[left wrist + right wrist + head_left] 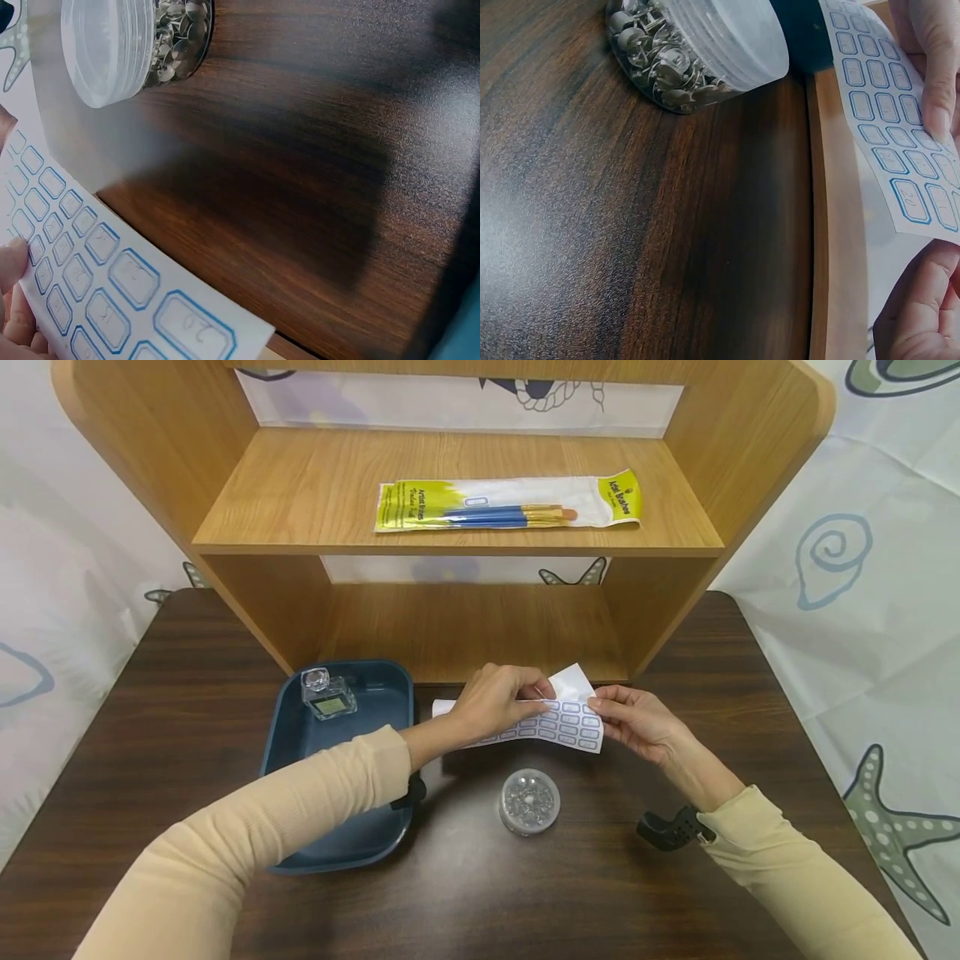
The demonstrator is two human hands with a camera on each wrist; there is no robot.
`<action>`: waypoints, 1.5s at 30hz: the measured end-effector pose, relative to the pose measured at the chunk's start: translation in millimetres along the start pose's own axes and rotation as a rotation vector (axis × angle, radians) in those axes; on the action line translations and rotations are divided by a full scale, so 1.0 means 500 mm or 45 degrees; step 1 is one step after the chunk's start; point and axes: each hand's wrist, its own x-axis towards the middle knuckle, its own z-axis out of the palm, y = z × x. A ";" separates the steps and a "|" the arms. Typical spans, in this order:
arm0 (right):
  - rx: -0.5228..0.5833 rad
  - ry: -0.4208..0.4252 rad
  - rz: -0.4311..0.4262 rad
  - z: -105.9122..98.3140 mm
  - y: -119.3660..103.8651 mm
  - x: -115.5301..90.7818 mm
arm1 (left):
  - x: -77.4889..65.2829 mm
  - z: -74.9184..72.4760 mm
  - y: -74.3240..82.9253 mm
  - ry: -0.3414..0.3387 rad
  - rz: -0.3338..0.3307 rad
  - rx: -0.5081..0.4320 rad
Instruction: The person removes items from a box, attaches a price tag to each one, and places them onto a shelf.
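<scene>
A white sheet of blue-bordered labels (570, 727) is held up above the table in front of the shelf. Several of the labels carry handwritten numbers, as the right wrist view shows. My left hand (495, 703) pinches the sheet near its upper middle, thumb on the printed side. At the sheet's right edge, my right hand (637, 724) grips it between thumb and fingers. Part of the paper (572, 683) stands up blank between the two hands. Nearer to me, a round clear tub (529, 802) of silver thumbtacks sits on the table, its whitish lid (742, 37) on.
To the left, a dark blue tray (300, 852) holds a glass bottle (328, 695). Packaged artist brushes (510, 503) lie on the upper board of the wooden shelf (457, 547), which stands at the back of the dark table (525, 902).
</scene>
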 end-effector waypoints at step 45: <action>-0.128 0.085 0.005 -0.024 0.023 0.013 | 0.000 0.004 -0.001 -0.007 -0.156 -0.149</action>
